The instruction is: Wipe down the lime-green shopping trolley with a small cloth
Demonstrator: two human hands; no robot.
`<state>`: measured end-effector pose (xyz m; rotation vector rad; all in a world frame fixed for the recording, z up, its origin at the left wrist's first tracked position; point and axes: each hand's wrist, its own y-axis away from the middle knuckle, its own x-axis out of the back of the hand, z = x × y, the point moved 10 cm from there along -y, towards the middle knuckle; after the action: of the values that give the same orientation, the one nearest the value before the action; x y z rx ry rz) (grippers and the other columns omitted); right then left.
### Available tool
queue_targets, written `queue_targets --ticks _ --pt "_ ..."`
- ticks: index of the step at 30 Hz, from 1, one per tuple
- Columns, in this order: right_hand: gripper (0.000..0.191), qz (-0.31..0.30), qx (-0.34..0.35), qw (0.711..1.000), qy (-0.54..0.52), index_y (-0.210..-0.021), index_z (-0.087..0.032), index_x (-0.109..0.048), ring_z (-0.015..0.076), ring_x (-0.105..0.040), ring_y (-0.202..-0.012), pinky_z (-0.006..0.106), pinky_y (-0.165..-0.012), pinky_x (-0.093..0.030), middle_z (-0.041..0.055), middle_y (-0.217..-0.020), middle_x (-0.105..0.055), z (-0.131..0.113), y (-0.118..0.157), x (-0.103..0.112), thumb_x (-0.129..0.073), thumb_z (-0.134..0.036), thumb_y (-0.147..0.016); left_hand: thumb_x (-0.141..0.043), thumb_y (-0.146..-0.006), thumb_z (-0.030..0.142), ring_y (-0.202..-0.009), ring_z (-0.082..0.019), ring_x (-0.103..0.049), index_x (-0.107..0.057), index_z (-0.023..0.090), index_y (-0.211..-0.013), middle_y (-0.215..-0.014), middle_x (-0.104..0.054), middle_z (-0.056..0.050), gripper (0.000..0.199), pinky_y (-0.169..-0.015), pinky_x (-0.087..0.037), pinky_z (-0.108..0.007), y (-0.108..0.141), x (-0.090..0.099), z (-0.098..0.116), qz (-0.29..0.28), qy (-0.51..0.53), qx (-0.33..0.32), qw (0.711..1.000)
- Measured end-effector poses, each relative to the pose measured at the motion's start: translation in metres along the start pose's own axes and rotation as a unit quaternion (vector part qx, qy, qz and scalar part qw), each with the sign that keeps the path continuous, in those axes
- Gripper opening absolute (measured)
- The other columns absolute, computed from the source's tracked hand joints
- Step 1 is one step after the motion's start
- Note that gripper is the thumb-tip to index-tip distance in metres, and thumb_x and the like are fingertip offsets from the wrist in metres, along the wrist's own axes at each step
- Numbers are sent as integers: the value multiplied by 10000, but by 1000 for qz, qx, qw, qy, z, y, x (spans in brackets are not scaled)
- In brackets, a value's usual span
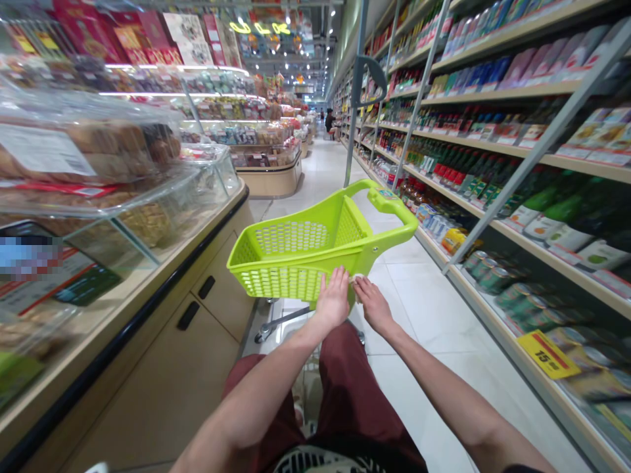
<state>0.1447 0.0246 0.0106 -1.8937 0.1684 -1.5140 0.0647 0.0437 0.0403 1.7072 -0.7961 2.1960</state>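
Item 1: lime-green cart (362, 255), qty 1, ctr of frame, basket w/ perforated walls, narrow end to the L, handle (405, 217) to the R. Grey undercarriage and caster (259, 337) below, approx. lower ctr.

Item 2: your L hand (332, 302), just below ctr, laid on the cart's near side; fingers extended, close together, not wrapped round anything.

Item 3: your R hand (373, 305), just R of item 2; fingers narrow, bent, tips at the cart's lower side by a small pale bit. Can't tell if they pinch it.

Item 4: your maroon trousers (355, 387), lower ctr, beneath both forearms.

Item 5: wood-fronted counter (217, 322), L side, w/ black rail and 2 dark pulls; clear-wrapped baked goods (113, 141) on top, upper L, blurred.

Item 6: long shelf unit (493, 148), R side, several tiers: green bottles (542, 203), mid R; cans (532, 299), lower R; yellow price tag (549, 355), reads 15, smaller digits unclear.

Item 7: grey post w/ dark loop (369, 82), upper ctr-R.

Item 8: white tile floor (414, 292); distant person (330, 121), upper ctr, small.
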Motion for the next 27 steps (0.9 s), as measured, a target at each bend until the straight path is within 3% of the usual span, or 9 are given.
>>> queue_targets --ticks 2,7,9,11,16,18,20,24,27 --pt "493 10 0 1000 -2 -1222 -122 -488 199 -292 -1291 421 -990 -383 128 -1289 -479 0 -3 13 -306 -16 -777 -457 -681 153 -1347 -207 -105 -211 88 -1360 -1461 -161 -111 724 -1090 -104 -469 -1 -1 -8 -10 1 15 1000" --pt "526 197 -51 979 18 -1311 -158 -379 215 -210 -1323 466 -1054 -287 97 -1391 -347 29 -48 117 -313 -55 -799 -458 -673 155 -1349 -216 -87 -173 73 -1371 -1468 -119 -111 759 -1087 -94 -484 -11 4 -13 -20 7 24 999" --pt "555 246 -66 966 34 -1331 -158 -348 218 -201 -1326 479 -1058 -270 95 -1407 -316 38 -59 140 -296 -38 -791 -460 -675 160 -1350 -220 -78 -166 74 -1374 -1470 -107 -111 763 -1090 -83 -481 -15 9 -11 -25 6 16 1000" --pt "564 245 -66 967 36 -1337 -160 -338 213 -203 -1325 477 -1056 -274 96 -1408 -315 39 -60 136 -280 -26 -792 -462 -683 169 -1350 -222 -76 -163 71 -1374 -1469 -108 -118 760 -1092 -72 -476 -17 17 -12 -24 0 12 1000" --pt "540 132 -8 991 -9 -1334 -170 -347 196 -230 -1316 443 -1028 -330 103 -1359 -396 2 -39 63 -291 -33 -814 -451 -693 161 -1349 -221 -83 -181 74 -1369 -1463 -140 -122 733 -1091 -73 -479 -10 24 -20 -11 -21 13 1000" --pt "540 98 21 995 -22 -1330 -178 -352 187 -252 -1308 424 -1016 -350 98 -1336 -429 -16 -35 48 -295 -30 -814 -445 -692 155 -1349 -221 -82 -194 83 -1366 -1462 -153 -116 723 -1091 -82 -480 -5 22 -21 -2 -27 5 1000" --pt "541 106 23 994 -27 -1327 -187 -357 183 -252 -1308 419 -1022 -343 89 -1347 -418 -22 -40 55 -295 -30 -813 -440 -694 152 -1349 -224 -78 -195 84 -1365 -1462 -155 -116 718 -1091 -89 -482 -2 20 -22 6 -33 1 999" --pt "531 175 -27 984 -9 -1329 -176 -356 192 -210 -1323 437 -1055 -282 86 -1390 -353 -9 -70 92 -301 -53 -815 -444 -701 156 -1349 -220 -78 -176 85 -1371 -1466 -133 -114 725 -1090 -82 -478 -2 22 -36 5 -43 25 999" --pt "514 162 -29 986 1 -1315 -158 -382 190 -194 -1327 436 -1059 -270 95 -1377 -372 -9 -84 80 -289 -53 -820 -444 -706 146 -1351 -209 -64 -153 97 -1379 -1470 -118 -105 735 -1091 -74 -470 -2 27 -46 5 -49 45 998"
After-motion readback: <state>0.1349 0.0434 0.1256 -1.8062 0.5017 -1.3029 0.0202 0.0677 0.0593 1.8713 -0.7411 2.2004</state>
